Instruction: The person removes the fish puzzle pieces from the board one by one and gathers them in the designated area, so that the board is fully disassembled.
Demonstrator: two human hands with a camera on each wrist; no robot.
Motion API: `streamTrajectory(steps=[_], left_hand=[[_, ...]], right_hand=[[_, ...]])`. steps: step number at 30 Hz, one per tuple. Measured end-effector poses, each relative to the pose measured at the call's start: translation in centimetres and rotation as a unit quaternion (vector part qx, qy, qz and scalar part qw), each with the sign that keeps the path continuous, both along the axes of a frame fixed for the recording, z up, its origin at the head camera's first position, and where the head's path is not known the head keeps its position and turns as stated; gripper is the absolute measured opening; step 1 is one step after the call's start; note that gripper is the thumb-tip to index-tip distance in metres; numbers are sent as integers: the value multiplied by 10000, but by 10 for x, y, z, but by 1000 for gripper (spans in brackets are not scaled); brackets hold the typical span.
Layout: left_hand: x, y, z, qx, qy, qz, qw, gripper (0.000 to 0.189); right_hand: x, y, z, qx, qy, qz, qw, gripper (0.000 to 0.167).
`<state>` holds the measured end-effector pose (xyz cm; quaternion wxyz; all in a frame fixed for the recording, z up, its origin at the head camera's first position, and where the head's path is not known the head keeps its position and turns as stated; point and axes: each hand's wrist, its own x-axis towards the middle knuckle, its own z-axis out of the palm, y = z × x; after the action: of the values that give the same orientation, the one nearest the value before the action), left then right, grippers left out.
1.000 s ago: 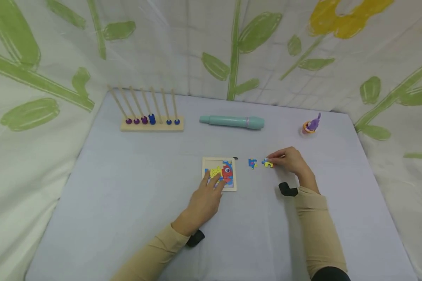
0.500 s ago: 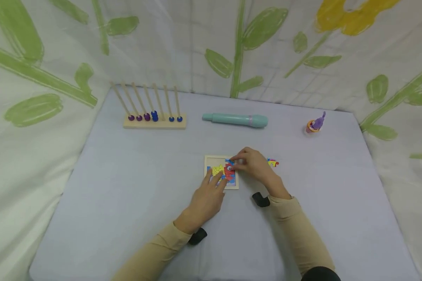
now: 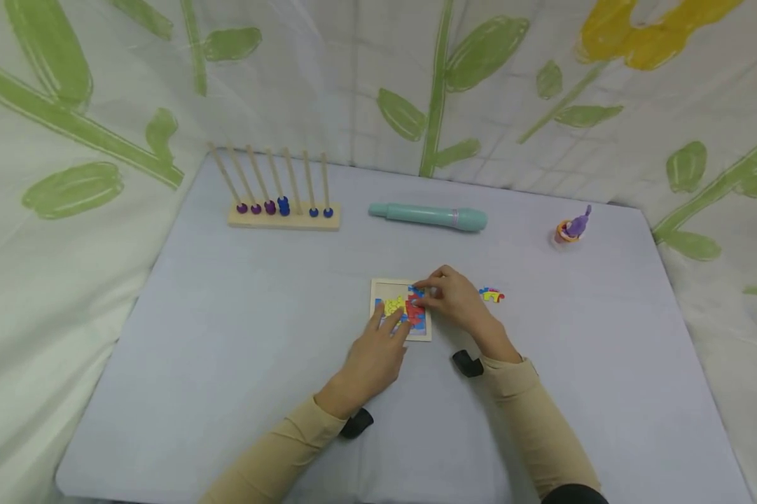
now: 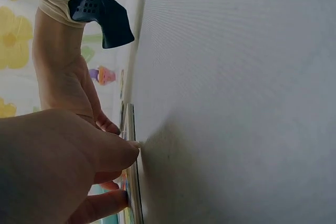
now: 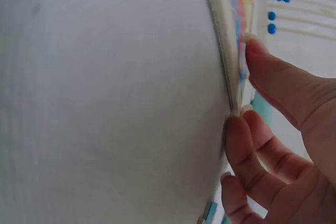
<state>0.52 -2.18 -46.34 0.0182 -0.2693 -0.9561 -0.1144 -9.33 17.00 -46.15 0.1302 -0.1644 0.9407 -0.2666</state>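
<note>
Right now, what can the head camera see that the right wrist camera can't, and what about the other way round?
Only the head view shows the purple toy at the back right, the yellow painted flower and both beige sleeves.

Only the right wrist view shows, close up, the lower fingers of the right hand, which the head view mostly hides.

Both show the right hand at the puzzle frame, the left hand (just a fingertip in the wrist view) and the bead rack, cut off in the wrist view.
</note>
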Motion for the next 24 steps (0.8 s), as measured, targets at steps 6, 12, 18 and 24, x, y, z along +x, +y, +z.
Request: streamTrajectory(steps=[6, 12, 18, 24], left_hand=[[-1, -1, 0, -69, -9, 78, 9999, 35], [-1, -1, 3, -242, 39, -126, 9996, 35], [-2, 1, 1, -181, 63, -275, 9994, 34], [0, -1, -1, -217, 233, -310, 9990, 34]], right_hand=[[-3, -7, 1, -261, -158, 94, 9995, 29], [-7, -6, 2, -539, 1, -3, 9985, 21], [-6, 1, 8, -824, -11, -198, 9964, 15], [-12, 56, 24, -1142, 273, -806, 9898, 17]])
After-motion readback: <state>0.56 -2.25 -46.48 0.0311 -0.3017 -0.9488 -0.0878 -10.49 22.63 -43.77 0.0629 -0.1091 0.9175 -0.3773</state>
